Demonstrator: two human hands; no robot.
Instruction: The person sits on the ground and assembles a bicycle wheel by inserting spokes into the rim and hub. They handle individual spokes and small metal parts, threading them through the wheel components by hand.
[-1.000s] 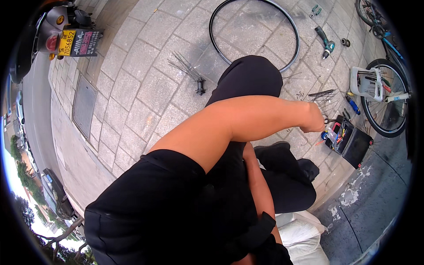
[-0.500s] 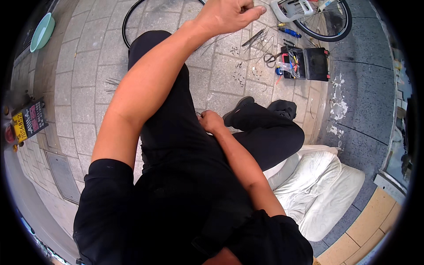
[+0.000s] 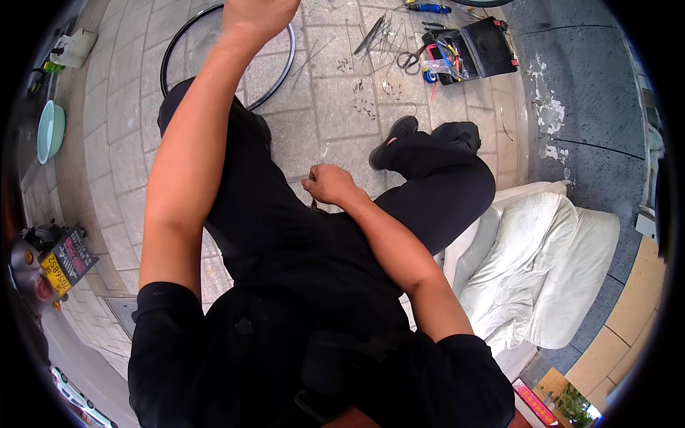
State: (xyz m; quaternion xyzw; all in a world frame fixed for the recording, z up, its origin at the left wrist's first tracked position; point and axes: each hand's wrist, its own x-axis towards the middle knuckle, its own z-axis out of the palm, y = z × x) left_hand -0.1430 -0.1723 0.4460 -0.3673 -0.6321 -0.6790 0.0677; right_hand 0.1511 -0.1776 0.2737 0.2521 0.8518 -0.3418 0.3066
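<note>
At the top edge my left hand [image 3: 260, 16] reaches over a thin bicycle wheel rim [image 3: 278, 84] lying on the paving. The picture's edge cuts off most of that hand's fingers, so its grip is hidden. Close to my lap, between my thighs, my right hand [image 3: 328, 184] is closed with its fingers curled. A small dark bit shows just under it, too small to name. Ahead of the right hand, little dark pieces [image 3: 364, 100] lie scattered on the paving. Beyond them are loose thin wires or spokes [image 3: 389, 39] and a pair of scissors [image 3: 409, 61].
An opened black toolbox [image 3: 492, 46] holds hand tools, with a blue tape measure [image 3: 429, 75] beside it. A blue-handled tool [image 3: 429, 8] lies farther off. A chair-like seat with white cloth [image 3: 510, 274] stands right. Left are a green basin [image 3: 51, 132] and a scooter's rear [image 3: 36, 282].
My left hand has moved left and up, partly out of the picture. My right hand sits slightly farther left and higher. The view has shifted, showing more of the rim and less of the bicycle.
</note>
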